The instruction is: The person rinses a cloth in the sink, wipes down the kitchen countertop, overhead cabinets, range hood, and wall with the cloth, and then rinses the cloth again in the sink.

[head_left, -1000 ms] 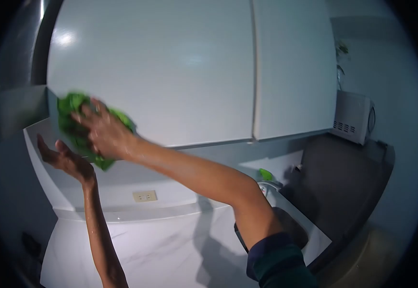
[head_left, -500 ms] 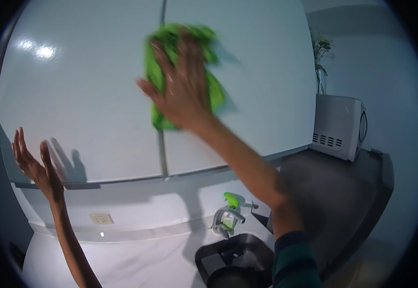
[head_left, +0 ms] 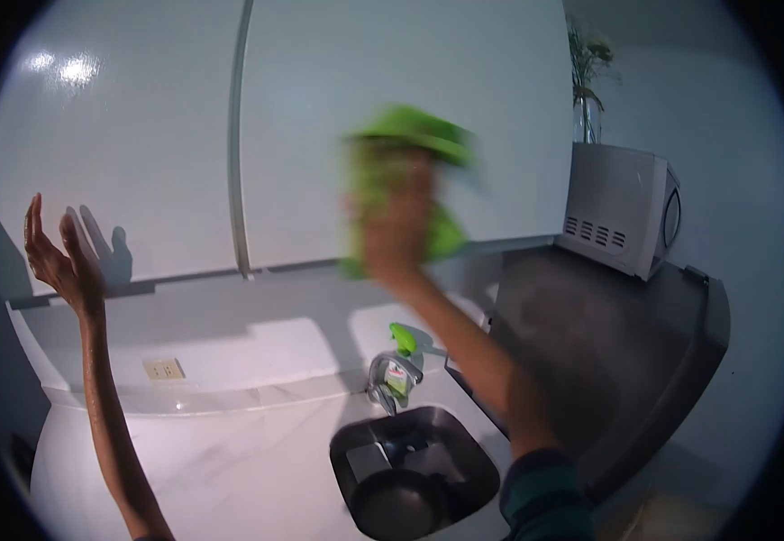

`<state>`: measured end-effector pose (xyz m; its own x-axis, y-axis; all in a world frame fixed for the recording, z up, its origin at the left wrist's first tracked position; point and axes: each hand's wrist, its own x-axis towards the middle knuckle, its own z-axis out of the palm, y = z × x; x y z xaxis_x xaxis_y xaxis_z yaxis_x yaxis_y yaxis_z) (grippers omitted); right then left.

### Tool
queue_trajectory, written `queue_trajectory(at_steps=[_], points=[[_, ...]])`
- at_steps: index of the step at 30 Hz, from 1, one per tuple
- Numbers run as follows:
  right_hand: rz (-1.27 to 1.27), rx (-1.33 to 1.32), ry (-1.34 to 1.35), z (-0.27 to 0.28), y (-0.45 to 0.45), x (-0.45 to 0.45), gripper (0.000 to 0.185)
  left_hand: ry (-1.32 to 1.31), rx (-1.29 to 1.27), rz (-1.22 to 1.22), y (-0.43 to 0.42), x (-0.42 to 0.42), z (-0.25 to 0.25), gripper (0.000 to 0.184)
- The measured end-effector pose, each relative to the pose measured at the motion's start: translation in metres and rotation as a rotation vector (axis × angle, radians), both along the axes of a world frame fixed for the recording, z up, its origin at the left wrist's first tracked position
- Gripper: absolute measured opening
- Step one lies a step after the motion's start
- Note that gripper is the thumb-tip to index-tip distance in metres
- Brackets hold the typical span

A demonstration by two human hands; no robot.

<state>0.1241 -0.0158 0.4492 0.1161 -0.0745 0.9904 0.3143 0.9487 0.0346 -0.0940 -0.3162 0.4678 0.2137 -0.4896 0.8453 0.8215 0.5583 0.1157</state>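
My right hand (head_left: 401,221) is blurred by motion over the right-hand white cabinet door (head_left: 320,90). It presses a bright green cleaning cloth (head_left: 419,126) to the door, and the cloth's folds stick out around the fingers. My left hand (head_left: 66,257) is raised at the lower edge of the left-hand cabinet door (head_left: 131,117). Its fingers are stretched and apart, nothing is in it, and it throws a shadow on the door. Whether the left hand touches the door, I cannot tell.
Below are a marble-patterned counter (head_left: 230,460), a black sink (head_left: 491,469) with a dark pan (head_left: 396,509) in it, a faucet (head_left: 378,374) and a green-topped spray bottle (head_left: 401,347). At right, a microwave (head_left: 617,207) stands on a dark fridge (head_left: 617,325), near a flower vase (head_left: 588,117).
My right hand has swept the cloth from the seam between the doors rightward and down over the right-hand door. My left hand stays open near the same spot. The camera view has shifted slightly.
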Motion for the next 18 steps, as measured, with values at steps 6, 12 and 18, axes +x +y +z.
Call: queue_trajectory(at_steps=[6, 12, 18], points=[[-0.061, 0.524, -0.007, 0.045, 0.02, 0.023, 0.043, 0.093, -0.123, -0.026, -0.054, 0.057, -0.082, 0.043], [0.169, -0.401, 0.534, -0.004, 0.099, 0.12, 0.067, -0.259, -0.284, 0.019, -0.217, 0.033, -0.16, 0.032], [-0.141, -0.252, 0.217, -0.033, -0.105, -0.06, 0.058, -0.327, -0.395, -0.101, -0.291, 0.049, -0.17, 0.023]])
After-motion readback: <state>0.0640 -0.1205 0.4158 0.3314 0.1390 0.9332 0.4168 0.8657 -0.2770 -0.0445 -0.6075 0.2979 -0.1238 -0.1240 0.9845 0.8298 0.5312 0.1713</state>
